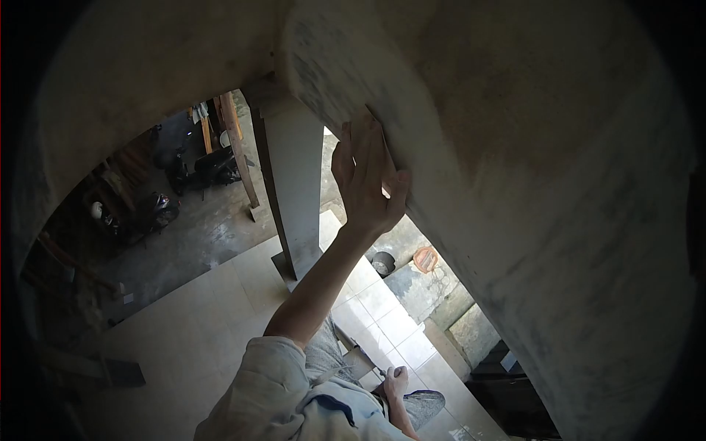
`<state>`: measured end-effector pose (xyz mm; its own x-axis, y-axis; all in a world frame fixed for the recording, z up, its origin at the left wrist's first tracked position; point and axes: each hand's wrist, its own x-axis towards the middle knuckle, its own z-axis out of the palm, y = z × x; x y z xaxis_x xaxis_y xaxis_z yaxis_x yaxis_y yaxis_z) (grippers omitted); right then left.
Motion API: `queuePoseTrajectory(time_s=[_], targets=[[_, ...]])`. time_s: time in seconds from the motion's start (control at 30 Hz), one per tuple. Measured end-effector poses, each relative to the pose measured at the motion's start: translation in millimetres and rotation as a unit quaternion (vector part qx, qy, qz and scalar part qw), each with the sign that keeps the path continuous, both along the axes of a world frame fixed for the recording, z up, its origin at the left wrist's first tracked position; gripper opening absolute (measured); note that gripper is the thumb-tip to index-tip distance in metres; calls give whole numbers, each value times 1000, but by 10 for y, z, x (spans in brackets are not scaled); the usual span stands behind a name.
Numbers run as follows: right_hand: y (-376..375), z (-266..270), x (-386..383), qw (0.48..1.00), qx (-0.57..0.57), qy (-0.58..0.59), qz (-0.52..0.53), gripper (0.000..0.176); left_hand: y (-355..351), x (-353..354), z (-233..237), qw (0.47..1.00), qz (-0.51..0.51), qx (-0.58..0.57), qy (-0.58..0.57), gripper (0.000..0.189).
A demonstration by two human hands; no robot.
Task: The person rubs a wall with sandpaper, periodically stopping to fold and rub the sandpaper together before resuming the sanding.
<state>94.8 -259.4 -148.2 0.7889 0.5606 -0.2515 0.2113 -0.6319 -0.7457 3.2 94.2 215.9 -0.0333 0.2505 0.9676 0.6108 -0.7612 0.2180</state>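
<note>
Presses open left hand (365, 184) flat against grey plastered concrete arch (529, 184), thumb hooked under its edge. Looks coated throughout, though mottled far left. Clenches right hand (396, 382) near, contents unclear.

You have no text, label, brand, number or sign that can be read here. The plastered wall (515, 184) close in front of you carries only grey smears and scuffs, no lettering. The motorbikes (198, 169) parked far below are too small and too dark for you to make out any plate or badge.
</note>
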Motion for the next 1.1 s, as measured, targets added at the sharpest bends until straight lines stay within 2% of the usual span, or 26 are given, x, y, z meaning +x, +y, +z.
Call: queuePoseTrajectory(time_s=[0.07,0.17,0.2,0.27,0.33,0.43,0.53,0.63,0.73,0.83,0.87,0.97,1.07,1.1], targets=[[-20,-23,2,1000,5,-17,1,27,-51,10,45,998,-57,32,-25,65],[-40,-61,14,1000,-8,12,-6,27,87,-79,127,999,-18,-37,21,66],[-40,-67,10,1000,-6,13,-6,27,185,-96,182,999,-19,-28,16,63],[-29,-61,17,1000,-3,18,-3,27,392,-228,347,995,17,-26,91,60],[-24,-42,16,1000,-3,19,0,26,460,-387,490,993,15,-5,115,53],[-12,-56,35,1000,3,29,-4,26,365,-463,627,992,-77,-73,72,53],[-3,-84,38,999,7,33,1,25,411,-497,571,984,-135,-114,18,57],[-30,-78,24,1000,0,24,4,24,505,-428,495,993,-87,-82,5,62],[2,-55,59,1000,15,21,-8,24,496,-484,699,991,9,-87,99,64],[-40,-65,37,999,18,35,-13,24,686,-546,975,960,196,-47,192,62],[-38,-87,43,999,21,36,-12,24,762,-519,1052,952,238,-12,192,57],[2,-29,47,999,19,35,-11,24,490,-393,1097,912,302,-19,278,50],[22,-51,55,999,22,42,-8,25,319,-368,968,915,285,41,284,43],[23,-91,55,999,23,45,-5,25,452,-414,1004,912,274,27,305,45]])
